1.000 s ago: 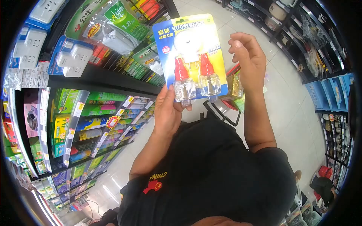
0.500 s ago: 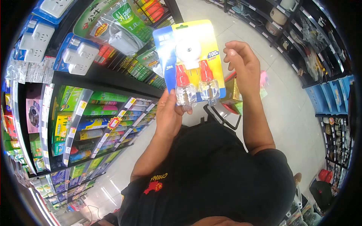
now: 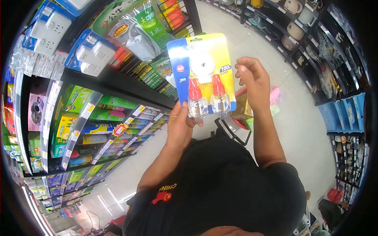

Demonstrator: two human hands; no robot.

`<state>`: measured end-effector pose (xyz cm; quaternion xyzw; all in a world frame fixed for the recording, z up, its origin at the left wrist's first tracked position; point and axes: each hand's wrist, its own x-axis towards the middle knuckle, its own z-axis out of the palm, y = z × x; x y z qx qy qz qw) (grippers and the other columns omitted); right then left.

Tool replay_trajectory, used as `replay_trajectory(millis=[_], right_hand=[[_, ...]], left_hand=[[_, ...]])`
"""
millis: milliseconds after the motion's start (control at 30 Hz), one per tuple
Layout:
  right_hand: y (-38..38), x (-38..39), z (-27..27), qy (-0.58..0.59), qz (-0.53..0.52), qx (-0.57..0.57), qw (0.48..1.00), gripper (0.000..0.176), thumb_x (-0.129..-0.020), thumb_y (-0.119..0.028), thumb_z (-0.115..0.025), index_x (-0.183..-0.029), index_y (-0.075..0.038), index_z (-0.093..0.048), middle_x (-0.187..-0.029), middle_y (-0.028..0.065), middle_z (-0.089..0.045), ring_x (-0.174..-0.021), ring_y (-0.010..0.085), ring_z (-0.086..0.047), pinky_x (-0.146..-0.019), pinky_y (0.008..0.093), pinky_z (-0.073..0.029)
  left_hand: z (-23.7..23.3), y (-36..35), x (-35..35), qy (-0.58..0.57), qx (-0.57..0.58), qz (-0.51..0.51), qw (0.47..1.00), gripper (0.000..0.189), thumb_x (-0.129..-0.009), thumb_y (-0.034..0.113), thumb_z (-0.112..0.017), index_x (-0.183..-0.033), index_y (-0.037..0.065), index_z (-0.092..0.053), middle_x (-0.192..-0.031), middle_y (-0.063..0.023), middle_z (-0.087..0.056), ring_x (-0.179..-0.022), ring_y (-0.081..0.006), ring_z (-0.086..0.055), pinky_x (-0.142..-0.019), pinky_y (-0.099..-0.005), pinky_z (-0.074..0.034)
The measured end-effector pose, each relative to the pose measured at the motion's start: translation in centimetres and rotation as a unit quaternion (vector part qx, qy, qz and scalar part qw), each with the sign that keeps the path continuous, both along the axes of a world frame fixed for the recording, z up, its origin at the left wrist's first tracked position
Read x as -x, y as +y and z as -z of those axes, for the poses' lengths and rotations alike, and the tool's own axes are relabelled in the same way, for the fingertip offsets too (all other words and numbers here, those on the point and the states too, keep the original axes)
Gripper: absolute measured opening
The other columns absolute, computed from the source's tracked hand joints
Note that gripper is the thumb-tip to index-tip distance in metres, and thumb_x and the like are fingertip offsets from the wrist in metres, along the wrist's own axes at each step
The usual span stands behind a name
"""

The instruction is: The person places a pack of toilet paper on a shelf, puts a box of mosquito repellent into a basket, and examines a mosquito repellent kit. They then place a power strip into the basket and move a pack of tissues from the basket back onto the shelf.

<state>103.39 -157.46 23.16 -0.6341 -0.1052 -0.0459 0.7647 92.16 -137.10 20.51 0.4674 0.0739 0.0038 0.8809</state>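
My left hand [image 3: 180, 126] grips the lower left corner of a plug-in mosquito repellent pack [image 3: 182, 88], thumb on the front and fingers behind. Its card is blue and yellow. Under clear plastic sit a white round plug-in heater [image 3: 202, 65] and two clear refill bottles [image 3: 197, 106] with red caps. The pack is held upright, its front facing me. To its right, my right hand [image 3: 256, 80] is raised with loosely bent fingers, empty and apart from the pack.
Shelves of boxes and spray cans [image 3: 94, 139] line the left side, with hanging power sockets [image 3: 92, 57] above. A basket's black handle [image 3: 233, 133] and a gold box [image 3: 243, 107] are below the pack. Dark shelves [image 3: 289, 43] stand on the right, across a tiled floor.
The pack and my left hand appear slightly lower and further right in view. The shelves have shifted too. My right hand is a little lower, still off the pack.
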Motion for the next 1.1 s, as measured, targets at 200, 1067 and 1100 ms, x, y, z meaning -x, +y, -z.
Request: replay_trajectory(millis=[200,1067,1100], right_hand=[[-0.1,-0.1,0.1,0.001,-0.005,0.010,1.000,0.022,-0.094,-0.017,-0.063,-0.110,-0.001,-0.061,-0.100,0.0016,-0.063,-0.088,0.0071,-0.055,-0.075,0.0237,-0.044],[1.4,1.6,0.1,-0.167,-0.013,0.146,0.975,0.048,-0.082,-0.023,-0.075,-0.123,-0.003,-0.057,-0.108,0.0100,-0.063,-0.102,0.0190,-0.059,-0.083,0.0331,-0.046],[1.5,1.7,0.0,-0.164,-0.015,0.144,0.976,0.048,-0.082,-0.022,-0.075,-0.123,-0.003,-0.057,-0.108,0.0098,-0.063,-0.102,0.0185,-0.059,-0.083,0.0327,-0.046]], left_hand=[[0.0,0.1,-0.2,-0.008,0.016,0.004,1.000,0.030,-0.106,0.024,-0.040,-0.128,0.008,-0.055,-0.114,-0.0059,-0.067,-0.088,-0.0154,-0.064,-0.063,-0.0331,-0.051],[-0.2,-1.1,0.0,-0.034,-0.107,-0.046,0.993,0.034,-0.107,0.024,-0.040,-0.129,0.002,-0.053,-0.119,-0.0081,-0.063,-0.105,-0.0158,-0.063,-0.091,-0.0346,-0.054],[0.0,-1.0,0.1,-0.034,-0.110,-0.041,0.992,0.034,-0.107,0.024,-0.041,-0.131,0.003,-0.052,-0.121,-0.0076,-0.062,-0.106,-0.0158,-0.063,-0.091,-0.0346,-0.054]])
